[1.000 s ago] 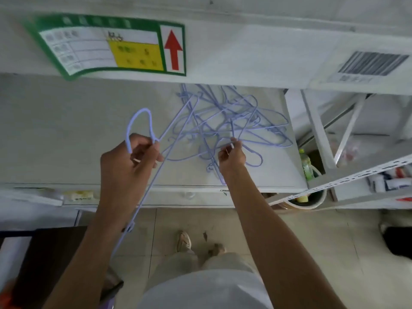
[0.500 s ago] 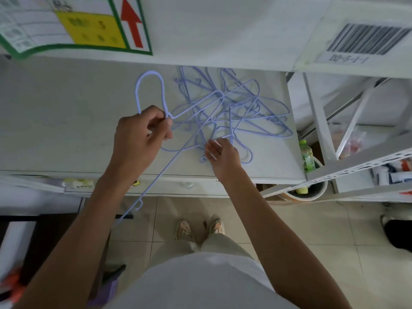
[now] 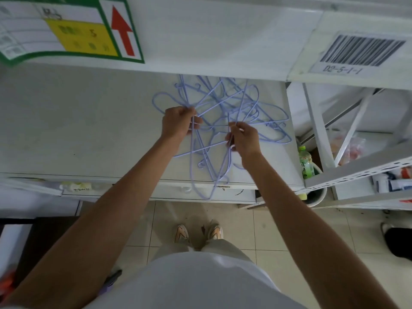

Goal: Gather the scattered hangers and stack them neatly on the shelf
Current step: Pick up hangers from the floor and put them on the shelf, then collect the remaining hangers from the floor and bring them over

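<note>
My left hand gripped a lavender wire hanger, right hand pinched another in the tangled hangers on the shelf, pile's far edge hidden under the upper shelf.

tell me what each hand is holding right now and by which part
Both hands hold blue wire hangers. The left hand grips one at the neck, just below its hook. The right hand pinches the wire of another hanger; which part cannot be told.
</note>
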Tool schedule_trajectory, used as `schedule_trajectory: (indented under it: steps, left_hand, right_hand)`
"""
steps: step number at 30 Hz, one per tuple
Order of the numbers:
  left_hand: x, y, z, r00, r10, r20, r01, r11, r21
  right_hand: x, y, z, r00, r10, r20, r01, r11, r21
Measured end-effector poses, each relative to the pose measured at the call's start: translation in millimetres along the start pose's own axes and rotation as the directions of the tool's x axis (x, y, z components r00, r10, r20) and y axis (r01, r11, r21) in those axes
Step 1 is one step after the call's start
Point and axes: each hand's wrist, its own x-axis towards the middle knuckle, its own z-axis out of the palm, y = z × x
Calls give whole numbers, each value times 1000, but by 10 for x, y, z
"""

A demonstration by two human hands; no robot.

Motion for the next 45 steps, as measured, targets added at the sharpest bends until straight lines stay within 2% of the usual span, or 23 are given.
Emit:
schedule_trajectory:
  steps: [4, 8, 13, 18, 21, 24, 26, 27, 28, 29, 30, 32, 34, 37, 41, 45]
  left_hand:
    - [216, -3, 30, 978, -195, 80, 205, 970, -135]
    - [344, 39, 15, 958, -256, 128, 282, 923, -261]
    - [299, 63, 78, 963, -267, 36, 264, 908, -326]
    - [196, -58, 203, 952, -306, 27, 291, 872, -393]
    - [108, -202, 213, 961, -270, -55, 212, 853, -477]
    - [-130, -457, 151, 945, -211, -252, 40, 835, -549]
    - [-545, -736, 149, 905, -177, -388, -17, 894, -448]
    - [-666, -833, 162, 884, -145, -445, 6, 954, -299]
    - [-893, -982, 166, 843, -102, -528, 73, 994, -77]
    - [-1139, -1139, 139, 787, -16, -617, 168, 967, 189]
    - [-1410, -1311, 81, 739, 56, -672, 299, 866, 401]
    - [-2021, -1644, -41, 693, 56, -719, 500, 681, 535]
    - [-2700, -2015, -131, 641, -29, -767, 630, 591, 504]
    - [-3795, -2553, -145, 493, -221, -842, 782, 537, 318]
    - [-5119, -3265, 272, 267, -452, -851, 856, 517, -6]
    - [-6101, -3869, 966, 78, -625, -776, 834, 467, -292]
  right_hand:
    - [665, -182, 62, 996, -65, -58, 41, 939, -340]
    - [956, -231, 173, 999, -25, 32, 37, 878, -477]
    - [850, -170, 167, 997, -34, 71, 70, 801, -594]
    - [864, -169, 87, 992, -85, 98, 129, 730, -672]
    - [844, -134, 82, 986, -90, 141, 163, 697, -698]
    - [707, -95, 157, 931, -319, 177, 336, 560, -757]
    - [417, 43, 251, 833, -434, 343, 517, 391, -761]
    - [313, 63, 296, 770, -456, 446, 605, 300, -737]
    - [126, 143, 352, 669, -468, 577, 716, 197, -670]
    - [-96, 220, 416, 535, -460, 708, 823, 93, -561]
    - [-337, 302, 496, 397, -426, 813, 899, 3, -438]
    - [-841, 520, 679, 167, -303, 938, 971, -113, -209]
    - [-1365, 747, 846, 4, -144, 990, 982, -187, -32]
    - [-2230, 1163, 1077, -179, 103, 978, 941, -273, 201]
    - [-3390, 1874, 1115, -333, 414, 847, 825, -307, 474]
    - [-4392, 2573, 859, -385, 603, 699, 712, -288, 641]
